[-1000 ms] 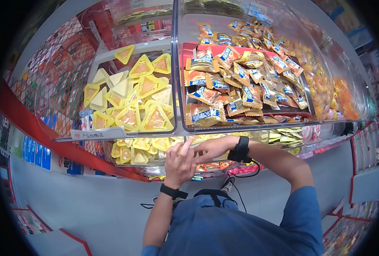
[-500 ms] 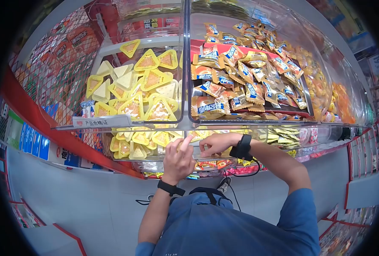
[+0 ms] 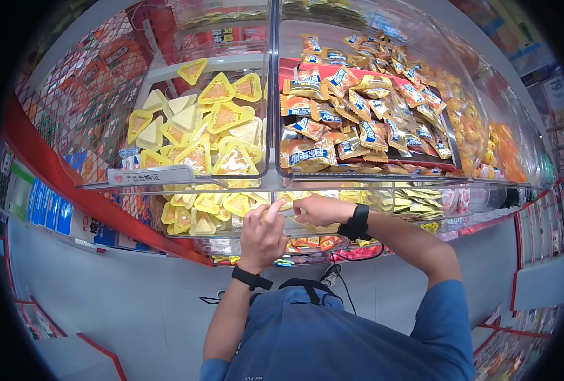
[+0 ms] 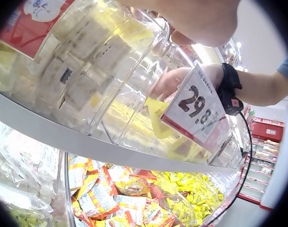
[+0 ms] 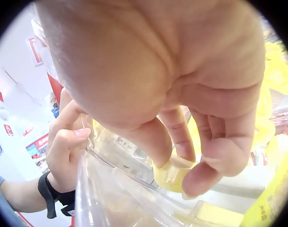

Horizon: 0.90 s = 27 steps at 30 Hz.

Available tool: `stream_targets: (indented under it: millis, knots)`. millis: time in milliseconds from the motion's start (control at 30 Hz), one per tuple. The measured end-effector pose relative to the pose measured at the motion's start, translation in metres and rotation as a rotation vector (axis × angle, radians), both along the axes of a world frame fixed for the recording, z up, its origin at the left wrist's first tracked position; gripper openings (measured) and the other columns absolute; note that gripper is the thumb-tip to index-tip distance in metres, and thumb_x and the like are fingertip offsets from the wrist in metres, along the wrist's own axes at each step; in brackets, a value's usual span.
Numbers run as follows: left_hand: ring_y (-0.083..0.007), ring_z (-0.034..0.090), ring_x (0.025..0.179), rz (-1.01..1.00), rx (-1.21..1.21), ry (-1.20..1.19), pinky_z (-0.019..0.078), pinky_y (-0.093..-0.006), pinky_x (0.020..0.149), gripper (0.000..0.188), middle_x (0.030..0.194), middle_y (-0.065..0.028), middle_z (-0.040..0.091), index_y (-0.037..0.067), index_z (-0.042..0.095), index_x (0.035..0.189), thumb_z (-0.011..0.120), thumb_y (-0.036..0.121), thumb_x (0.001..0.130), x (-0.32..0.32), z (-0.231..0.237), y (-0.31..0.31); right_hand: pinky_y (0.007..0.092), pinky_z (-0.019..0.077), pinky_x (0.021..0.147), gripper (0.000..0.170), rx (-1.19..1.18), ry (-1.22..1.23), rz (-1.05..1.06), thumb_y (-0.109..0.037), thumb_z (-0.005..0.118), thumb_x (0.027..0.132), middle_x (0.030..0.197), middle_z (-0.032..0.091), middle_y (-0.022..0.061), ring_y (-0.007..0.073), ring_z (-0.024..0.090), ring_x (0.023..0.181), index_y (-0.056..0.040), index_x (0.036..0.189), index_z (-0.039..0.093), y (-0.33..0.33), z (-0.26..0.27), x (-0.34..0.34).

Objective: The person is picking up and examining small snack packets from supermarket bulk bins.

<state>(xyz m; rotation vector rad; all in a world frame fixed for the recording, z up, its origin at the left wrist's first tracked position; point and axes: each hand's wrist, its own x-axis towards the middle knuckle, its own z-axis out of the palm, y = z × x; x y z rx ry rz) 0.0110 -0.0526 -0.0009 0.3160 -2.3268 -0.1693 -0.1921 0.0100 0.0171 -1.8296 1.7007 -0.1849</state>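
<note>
In the lower clear bin lie yellow triangular snack packs. My right hand reaches into this bin from the right. Its thumb and fingers pinch a yellow pack low inside, close over another pale yellow piece. My left hand is at the front of the same bin, its fingers bent over the clear rim. The left wrist view shows only part of that hand above the bin, while a price card partly covers my right hand.
Above, one clear bin holds more triangular packs and another holds gold-wrapped sweets. A white label hangs on the upper edge. Red and yellow packets fill a lower tier. A red mesh rack stands left.
My right hand has shifted from beside the left fingers to slightly right and deeper into the bin. The left hand stays at the rim. The head view has moved slightly.
</note>
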Motion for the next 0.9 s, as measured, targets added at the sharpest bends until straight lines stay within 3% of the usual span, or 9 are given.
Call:
stream_targets:
  millis: [33,133,233,433,733,900]
  knots:
    - [-0.0288,0.047,0.110,0.006,-0.004,-0.002,0.0396,-0.0435,0.089,0.030,0.131,-0.0072,0.047,0.002,0.060,0.094,0.058,0.012,0.066,0.000,0.000,0.000,0.0334,0.0501,0.068,0.022,0.003,-0.007,-0.014,-0.022,0.056,0.087,0.075,0.066,0.0096,0.0181,0.065,0.062,-0.0024,0.095,0.060,-0.002,0.005,0.002]
    - [-0.0289,0.047,0.110,0.005,0.004,0.000,0.0395,-0.0435,0.089,0.030,0.131,-0.0072,0.046,0.002,0.059,0.094,0.059,0.012,0.066,0.000,0.002,0.000,0.0330,0.0502,0.066,0.025,0.261,-0.379,-0.172,-0.021,0.053,0.088,0.080,0.067,0.0082,0.0169,0.065,0.064,-0.0011,0.101,0.061,-0.005,0.013,0.005]
    - [-0.0319,0.048,0.108,-0.008,0.023,0.008,0.0394,-0.0456,0.089,0.031,0.128,-0.0113,0.049,0.001,0.060,0.095,0.056,0.008,0.065,0.000,0.002,0.001,0.0319,0.0498,0.064,0.027,0.377,-0.366,-0.224,-0.020,0.051,0.089,0.084,0.069,0.0072,0.0159,0.065,0.064,-0.0009,0.104,0.063,-0.009,0.004,0.005]
    - [-0.0319,0.048,0.108,-0.013,0.023,0.010,0.0389,-0.0455,0.089,0.032,0.128,-0.0113,0.049,0.002,0.059,0.096,0.057,0.008,0.064,0.000,0.003,0.001,0.0308,0.0486,0.063,0.036,0.396,-0.283,-0.043,-0.032,0.058,0.085,0.084,0.068,0.0075,0.0154,0.063,0.068,-0.0006,0.099,0.068,-0.015,-0.004,0.000]
    - [-0.0315,0.048,0.109,-0.012,0.026,0.009,0.0388,-0.0452,0.090,0.031,0.129,-0.0111,0.048,0.002,0.060,0.095,0.056,0.008,0.065,0.000,0.002,0.001,0.0322,0.0454,0.057,0.056,0.457,-0.255,-0.109,-0.051,0.059,0.083,0.071,0.062,0.0094,0.0191,0.058,0.063,0.0038,0.092,0.067,-0.023,-0.011,0.017]
    - [-0.0315,0.048,0.110,-0.010,0.015,0.014,0.0388,-0.0453,0.090,0.031,0.129,-0.0111,0.048,0.002,0.060,0.095,0.056,0.008,0.065,-0.001,0.001,0.001,0.0357,0.0491,0.061,0.056,0.414,-0.079,-0.127,-0.050,0.060,0.081,0.072,0.065,0.0141,0.0230,0.063,0.064,0.0054,0.083,0.066,-0.024,-0.009,0.020]
